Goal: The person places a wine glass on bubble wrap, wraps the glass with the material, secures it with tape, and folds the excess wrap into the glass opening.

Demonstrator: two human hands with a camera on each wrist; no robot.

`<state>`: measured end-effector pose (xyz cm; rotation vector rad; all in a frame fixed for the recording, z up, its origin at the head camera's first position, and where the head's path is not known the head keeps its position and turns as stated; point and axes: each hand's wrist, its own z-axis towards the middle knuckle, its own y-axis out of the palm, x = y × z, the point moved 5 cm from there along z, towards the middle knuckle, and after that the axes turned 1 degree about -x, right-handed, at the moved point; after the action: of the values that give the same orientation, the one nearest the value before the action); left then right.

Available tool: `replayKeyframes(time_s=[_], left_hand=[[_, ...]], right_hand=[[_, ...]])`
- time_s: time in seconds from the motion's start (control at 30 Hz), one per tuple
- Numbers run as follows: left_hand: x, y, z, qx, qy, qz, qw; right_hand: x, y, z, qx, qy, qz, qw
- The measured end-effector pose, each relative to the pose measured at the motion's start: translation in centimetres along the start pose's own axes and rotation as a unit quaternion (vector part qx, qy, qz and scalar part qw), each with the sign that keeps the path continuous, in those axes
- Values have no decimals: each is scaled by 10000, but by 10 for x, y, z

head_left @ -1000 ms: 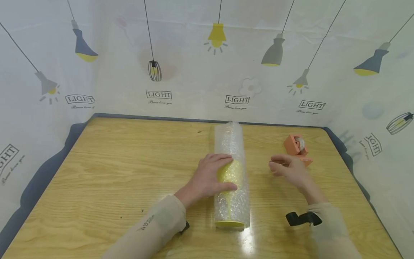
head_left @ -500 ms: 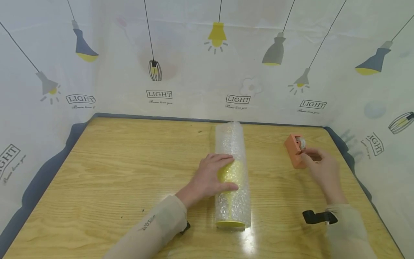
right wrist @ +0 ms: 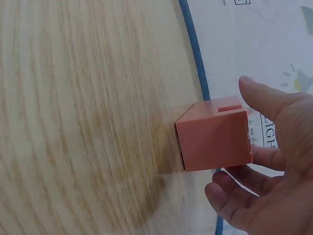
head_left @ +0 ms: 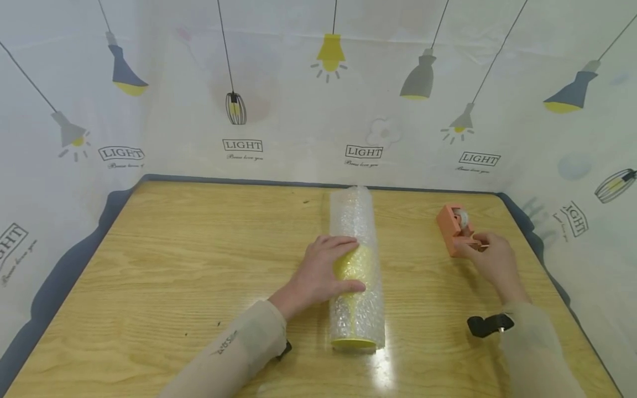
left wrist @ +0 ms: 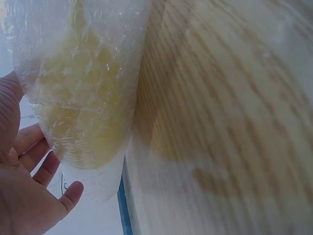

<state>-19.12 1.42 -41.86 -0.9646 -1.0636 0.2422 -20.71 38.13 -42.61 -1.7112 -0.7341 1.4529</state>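
Observation:
A long roll of bubble wrap (head_left: 355, 315) around something yellow lies on the wooden table in front of me, a yellow rim showing at its near end. My left hand (head_left: 320, 268) rests on its left side, thumb and forefinger spread over the top. In the left wrist view its other fingers (left wrist: 44, 169) are loosely bent beside the wrap. My right hand (head_left: 492, 262) is at the front end of an orange tape dispenser (head_left: 450, 224). In the right wrist view the thumb is by one side of the dispenser (right wrist: 212, 142) and the fingers by the other; I cannot tell whether they grip it.
The wooden table (head_left: 199, 249) has a dark blue border along its back and sides. Behind it stands a white cloth backdrop (head_left: 293, 121) printed with hanging lamps. A tape roll (head_left: 461, 216) sits in the dispenser.
My right hand has gone from left of the tape dispenser to its front end, the thumb now overlapping its side. My left hand and the bubble-wrapped roll stay in place.

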Motion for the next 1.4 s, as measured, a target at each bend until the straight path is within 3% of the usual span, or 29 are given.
replayKeyframes(time_s=[0.37,0.9,1.1,1.4], left_hand=[[1,0,0,8,-31,-53,10000],[3,1,0,69,80,129,9999],[2,2,0,61,46,155,9999],[3,2,0,58,3,156,9999]], right_hand=[[12,4,10,-165,153,317,9992],[-18,3,7,909,-60,-44,9958],[-22,4,7,1040,-131,-18,9945],[-9,-3,12,659,697,994,9904]])
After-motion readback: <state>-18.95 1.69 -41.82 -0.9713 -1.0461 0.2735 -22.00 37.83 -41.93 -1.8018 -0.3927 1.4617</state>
